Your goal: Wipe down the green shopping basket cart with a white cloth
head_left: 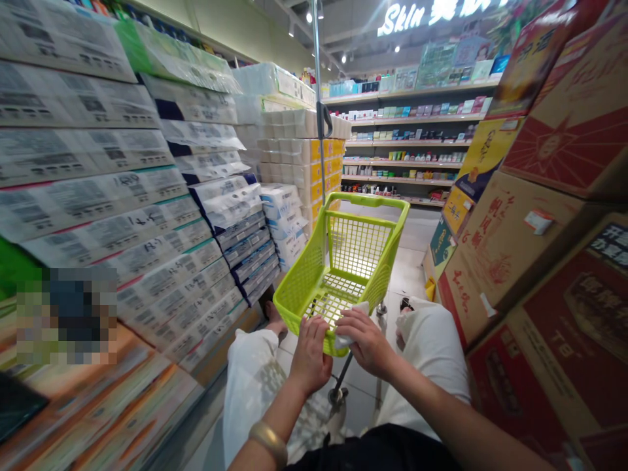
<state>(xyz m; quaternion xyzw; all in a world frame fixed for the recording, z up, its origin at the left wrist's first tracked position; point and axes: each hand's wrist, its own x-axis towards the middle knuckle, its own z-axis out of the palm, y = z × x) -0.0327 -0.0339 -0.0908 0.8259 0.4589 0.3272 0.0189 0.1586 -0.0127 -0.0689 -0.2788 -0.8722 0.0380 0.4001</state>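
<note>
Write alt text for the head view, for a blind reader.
In a shop aisle, the left hand grips the near rim of a lime-green basket cart while the right hand holds a white cloth against it. Stacked tissue packs rise at left, cardboard boxes at right.

We see a lime-green plastic basket [303,278] with lattice walls and floor, standing upright on a wheeled frame mid-aisle, its near rim toward us. A small white cloth [362,307] lies crumpled over that near rim, right of centre, touching the plastic.
</note>
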